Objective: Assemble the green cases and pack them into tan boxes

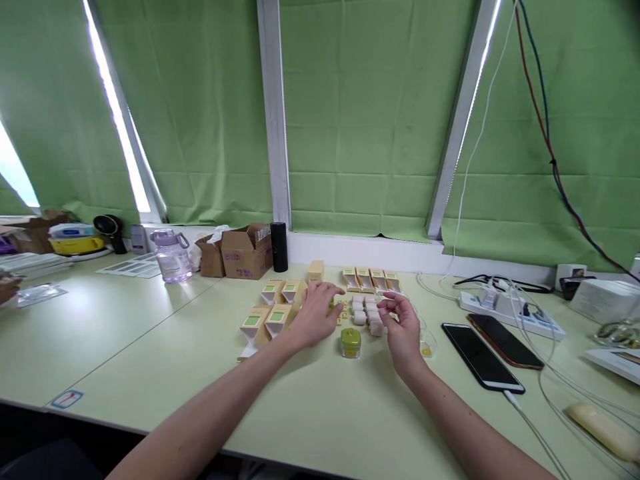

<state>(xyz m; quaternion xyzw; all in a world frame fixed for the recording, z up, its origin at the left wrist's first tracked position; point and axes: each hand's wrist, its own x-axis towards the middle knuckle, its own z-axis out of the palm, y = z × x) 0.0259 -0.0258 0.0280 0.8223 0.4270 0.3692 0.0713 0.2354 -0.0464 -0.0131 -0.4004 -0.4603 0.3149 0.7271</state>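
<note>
On the pale green worktop (150,347), the small green-lidded clear jar (351,342) sits before the cluster of small pale cubes (366,312), open tan cardboard cartons (273,307) left of it, two black phones (493,350) right.

Daylight is glaring through the gaps beside your green blinds (380,113), blowing out white; the desk (150,333) is staying evenly lit, shadows soft, and the frame edges are bending and blurring slightly.

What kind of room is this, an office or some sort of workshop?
Probably an office-like workroom used for small packing work: a long pale green desk under green window blinds, small product boxes in rows, plus two phones and a power strip.
</note>
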